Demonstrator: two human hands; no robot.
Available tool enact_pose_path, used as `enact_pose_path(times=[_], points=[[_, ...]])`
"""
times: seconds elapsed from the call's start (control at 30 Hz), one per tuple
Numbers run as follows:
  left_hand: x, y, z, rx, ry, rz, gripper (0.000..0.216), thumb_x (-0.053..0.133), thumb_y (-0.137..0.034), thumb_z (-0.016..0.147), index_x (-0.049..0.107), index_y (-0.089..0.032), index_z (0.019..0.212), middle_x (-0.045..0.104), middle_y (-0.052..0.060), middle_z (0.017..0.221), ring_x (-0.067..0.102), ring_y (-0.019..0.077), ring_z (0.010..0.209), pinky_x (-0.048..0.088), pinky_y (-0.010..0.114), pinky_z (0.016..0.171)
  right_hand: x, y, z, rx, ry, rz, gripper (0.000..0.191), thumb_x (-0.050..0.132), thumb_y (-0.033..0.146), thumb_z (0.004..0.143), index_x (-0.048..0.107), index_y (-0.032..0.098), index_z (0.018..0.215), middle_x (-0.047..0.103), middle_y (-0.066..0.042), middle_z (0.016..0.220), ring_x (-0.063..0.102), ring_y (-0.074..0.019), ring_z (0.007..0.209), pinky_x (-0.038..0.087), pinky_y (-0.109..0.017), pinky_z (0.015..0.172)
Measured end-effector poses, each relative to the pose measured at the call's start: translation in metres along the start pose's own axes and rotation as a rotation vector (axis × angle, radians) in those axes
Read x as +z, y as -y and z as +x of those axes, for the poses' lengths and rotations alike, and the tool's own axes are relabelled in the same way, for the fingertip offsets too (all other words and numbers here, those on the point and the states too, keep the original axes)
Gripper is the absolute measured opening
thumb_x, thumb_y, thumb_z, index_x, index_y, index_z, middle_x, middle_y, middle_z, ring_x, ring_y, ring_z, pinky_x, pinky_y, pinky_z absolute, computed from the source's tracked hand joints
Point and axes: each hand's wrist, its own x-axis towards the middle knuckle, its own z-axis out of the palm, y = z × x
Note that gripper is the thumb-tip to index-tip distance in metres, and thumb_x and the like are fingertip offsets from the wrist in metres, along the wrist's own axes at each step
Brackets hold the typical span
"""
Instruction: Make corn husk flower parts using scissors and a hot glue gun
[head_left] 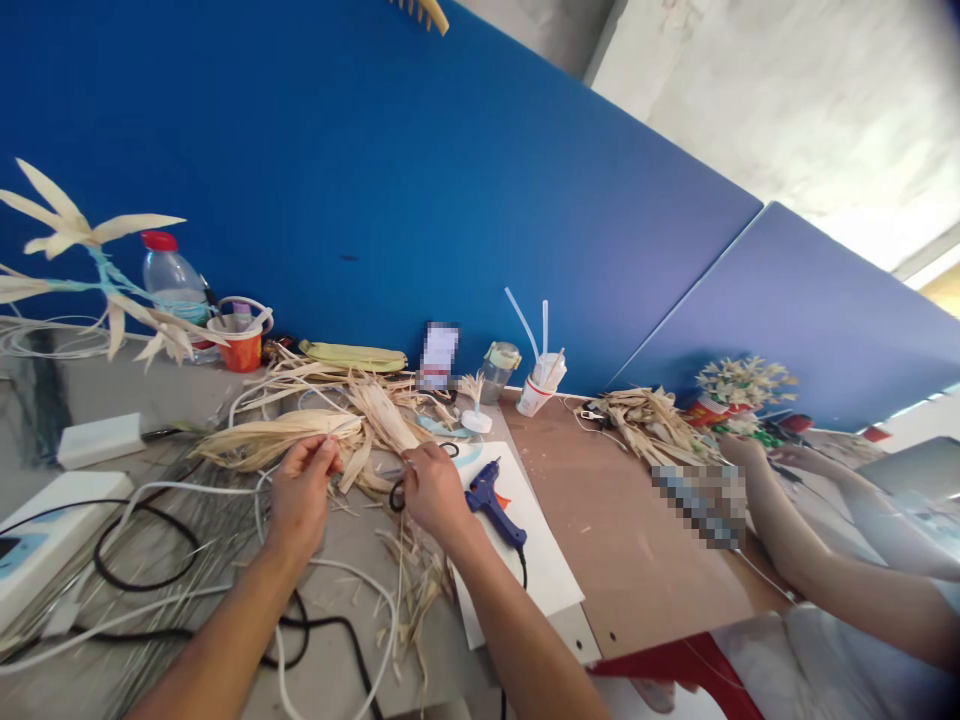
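Note:
My left hand (300,495) is closed in a pinch beside a long pale dried corn husk (277,437). What sits between its fingertips is too small to make out. To its right, my right hand (435,490) has its fingers curled at the lower end of a bundle of dried corn husks (382,412). A black loop (397,494) shows beside that hand; I cannot tell what it belongs to. Just right of the hand, a blue hot glue gun (495,503) lies on a white board (540,570). Husk scraps (420,590) are scattered below the hands.
White and black cables and a power strip (60,540) crowd the left. A husk flower (97,250), plastic bottle (176,280) and red cup (240,345) stand behind. A jar (499,372) and white cup (538,385) line the blue partition. Another person's arms (810,540) work at right.

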Motion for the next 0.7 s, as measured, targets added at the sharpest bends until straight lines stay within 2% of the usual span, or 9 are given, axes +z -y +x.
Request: enact_pose_path(times=[0.13, 0.23, 0.37, 0.53, 0.63, 0.7], points=[[0.000, 0.001, -0.001, -0.026, 0.002, 0.000, 0.026, 0.076, -0.037, 0.063, 0.063, -0.018, 0.076, 0.056, -0.004, 0.064, 0.047, 0.0091, 0.055, 0.039, 0.022, 0.054, -0.004, -0.017, 0.020, 0.142, -0.045, -0.061, 0.035, 0.048, 0.016, 0.082, 0.061, 0.012, 0.114, 0.061, -0.014, 0.111, 0.054, -0.0250, 0.103, 0.040, -0.035, 0.090], [0.001, 0.000, -0.003, -0.050, 0.014, 0.002, 0.027, 0.076, -0.036, 0.062, 0.063, -0.017, 0.077, 0.057, -0.004, 0.065, 0.047, 0.0086, 0.056, 0.038, 0.022, 0.055, 0.001, -0.024, 0.037, 0.197, 0.001, -0.136, 0.040, 0.048, 0.016, 0.081, 0.055, 0.010, 0.120, 0.062, -0.016, 0.113, 0.051, -0.0278, 0.109, 0.039, -0.037, 0.090], [0.004, -0.003, -0.005, -0.070, 0.021, 0.030, 0.027, 0.076, -0.036, 0.063, 0.064, -0.017, 0.078, 0.057, -0.004, 0.065, 0.048, 0.0083, 0.058, 0.038, 0.021, 0.056, 0.018, -0.015, 0.047, 0.155, 0.127, -0.170, 0.032, 0.049, 0.018, 0.080, 0.058, 0.012, 0.110, 0.065, -0.015, 0.107, 0.053, -0.0270, 0.105, 0.038, -0.039, 0.089], [0.007, -0.005, -0.007, -0.112, 0.008, -0.002, 0.027, 0.077, -0.036, 0.061, 0.064, -0.017, 0.076, 0.058, -0.004, 0.066, 0.047, 0.0072, 0.058, 0.039, 0.020, 0.057, 0.032, 0.011, 0.037, 0.028, 0.107, -0.128, 0.024, 0.051, 0.019, 0.079, 0.061, 0.015, 0.101, 0.067, -0.012, 0.103, 0.051, -0.0256, 0.107, 0.033, -0.041, 0.095], [0.007, -0.005, -0.007, -0.120, 0.011, -0.007, 0.026, 0.077, -0.035, 0.061, 0.065, -0.018, 0.076, 0.058, -0.004, 0.068, 0.048, 0.0074, 0.059, 0.039, 0.020, 0.057, 0.031, 0.018, 0.034, -0.024, 0.116, -0.086, 0.024, 0.052, 0.019, 0.079, 0.063, 0.015, 0.100, 0.067, -0.012, 0.102, 0.053, -0.0247, 0.105, 0.035, -0.040, 0.094], [0.006, -0.005, -0.007, -0.120, 0.014, -0.013, 0.026, 0.078, -0.035, 0.061, 0.065, -0.018, 0.077, 0.059, -0.003, 0.069, 0.048, 0.0076, 0.060, 0.039, 0.020, 0.058, 0.027, 0.016, 0.036, -0.015, 0.074, -0.060, 0.025, 0.051, 0.018, 0.079, 0.065, 0.016, 0.099, 0.067, -0.011, 0.102, 0.054, -0.0245, 0.104, 0.037, -0.038, 0.092]])
